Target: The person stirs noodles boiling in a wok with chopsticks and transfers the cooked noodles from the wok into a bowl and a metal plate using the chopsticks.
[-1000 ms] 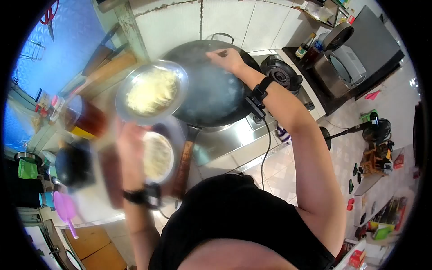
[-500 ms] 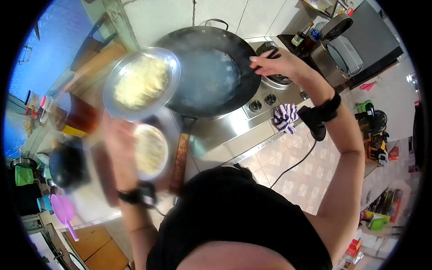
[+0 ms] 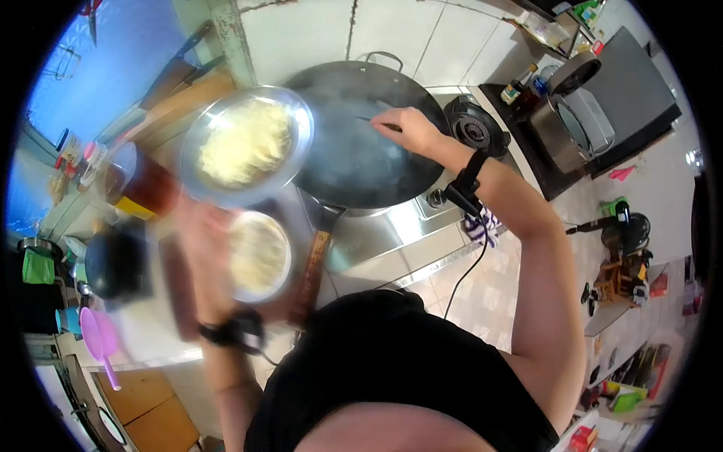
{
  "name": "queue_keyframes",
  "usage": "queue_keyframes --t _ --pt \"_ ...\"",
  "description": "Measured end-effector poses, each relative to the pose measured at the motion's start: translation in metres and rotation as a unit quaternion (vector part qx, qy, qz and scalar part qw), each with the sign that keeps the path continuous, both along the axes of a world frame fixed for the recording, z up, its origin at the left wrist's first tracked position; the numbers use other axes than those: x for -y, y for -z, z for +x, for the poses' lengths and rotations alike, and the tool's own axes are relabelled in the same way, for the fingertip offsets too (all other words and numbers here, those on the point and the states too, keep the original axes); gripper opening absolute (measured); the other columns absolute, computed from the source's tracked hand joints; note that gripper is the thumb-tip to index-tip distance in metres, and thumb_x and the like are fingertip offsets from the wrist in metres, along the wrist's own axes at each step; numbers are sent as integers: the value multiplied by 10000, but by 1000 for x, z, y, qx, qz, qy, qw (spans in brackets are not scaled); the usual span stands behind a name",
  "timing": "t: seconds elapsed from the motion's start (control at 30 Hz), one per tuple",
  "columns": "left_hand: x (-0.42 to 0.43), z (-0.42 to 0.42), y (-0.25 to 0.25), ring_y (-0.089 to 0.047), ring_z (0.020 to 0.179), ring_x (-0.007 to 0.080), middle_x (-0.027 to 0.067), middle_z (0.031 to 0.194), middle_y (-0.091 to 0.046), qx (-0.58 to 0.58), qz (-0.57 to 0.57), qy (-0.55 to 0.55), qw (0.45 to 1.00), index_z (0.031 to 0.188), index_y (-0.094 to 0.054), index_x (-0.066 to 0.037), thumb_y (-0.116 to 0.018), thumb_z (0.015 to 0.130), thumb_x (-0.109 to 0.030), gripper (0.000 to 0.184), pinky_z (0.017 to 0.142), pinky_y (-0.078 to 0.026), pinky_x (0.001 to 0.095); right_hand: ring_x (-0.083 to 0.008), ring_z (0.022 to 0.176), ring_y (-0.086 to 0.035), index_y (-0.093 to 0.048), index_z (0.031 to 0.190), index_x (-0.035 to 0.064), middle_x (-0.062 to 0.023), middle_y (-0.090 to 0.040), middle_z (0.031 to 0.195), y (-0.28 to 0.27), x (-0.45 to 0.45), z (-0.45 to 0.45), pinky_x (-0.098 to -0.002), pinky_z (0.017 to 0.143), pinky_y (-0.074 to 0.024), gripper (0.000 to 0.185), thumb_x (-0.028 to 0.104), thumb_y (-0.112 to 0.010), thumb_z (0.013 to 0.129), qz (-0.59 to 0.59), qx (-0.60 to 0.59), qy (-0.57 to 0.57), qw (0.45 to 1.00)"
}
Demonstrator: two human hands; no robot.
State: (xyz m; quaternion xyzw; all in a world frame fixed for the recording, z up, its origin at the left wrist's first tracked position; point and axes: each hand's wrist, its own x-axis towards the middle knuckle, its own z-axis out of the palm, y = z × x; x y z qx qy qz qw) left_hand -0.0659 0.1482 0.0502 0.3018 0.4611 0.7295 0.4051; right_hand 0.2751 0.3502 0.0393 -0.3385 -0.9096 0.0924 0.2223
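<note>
My left hand (image 3: 203,230) grips the near edge of a metal bowl (image 3: 296,154), blurred by motion. Pale yellow shreds (image 3: 247,143) are heaped inside it. A white bowl (image 3: 283,277) of similar pale food stands just right of my left hand, lower down. Over the steaming dark wok (image 3: 369,184), my right hand (image 3: 407,129) is closed round a thin dark utensil, probably chopsticks, whose tips fade into the steam. The metal bowl is tilted beside the wok's left rim.
The wok's wooden handle (image 3: 310,275) points toward my body. A second burner (image 3: 473,129) and a metal pot (image 3: 553,135) are at the right. A jar of reddish liquid (image 3: 139,181), a dark round pot (image 3: 113,264) and a purple ladle (image 3: 99,335) are at the left.
My right hand moved from over the wok out to the right, then back left over it. The metal bowl stays in my left hand. The camera view shifted slightly.
</note>
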Motion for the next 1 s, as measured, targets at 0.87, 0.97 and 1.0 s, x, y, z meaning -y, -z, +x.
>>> queue_keyframes --t 0.87,0.97,1.0 --pt "-24 30 18 -649 904 217 120 1157 -578 90 8 125 988 1320 -394 -47 -495 875 -27 457 753 -578 345 -206 874 -647 -676 1012 19 -106 -683 957 -151 93 -19 -288 783 -509 173 118 -627 879 98 -202 -37 974" --pt "-29 33 21 -651 894 217 117 1151 -581 121 -2 127 985 1333 -388 -51 -493 868 -17 478 753 -579 349 -148 886 -629 -692 1032 36 -76 -694 945 -156 110 -24 -264 797 -491 247 223 -662 874 -67 -212 -34 974" --pt "-29 35 20 -651 892 220 118 1152 -581 124 -4 129 984 1338 -385 -51 -491 862 -10 489 747 -581 348 -137 882 -627 -697 1032 39 -76 -695 940 -156 111 -24 -261 797 -490 280 263 -675 866 -163 -187 -32 968"
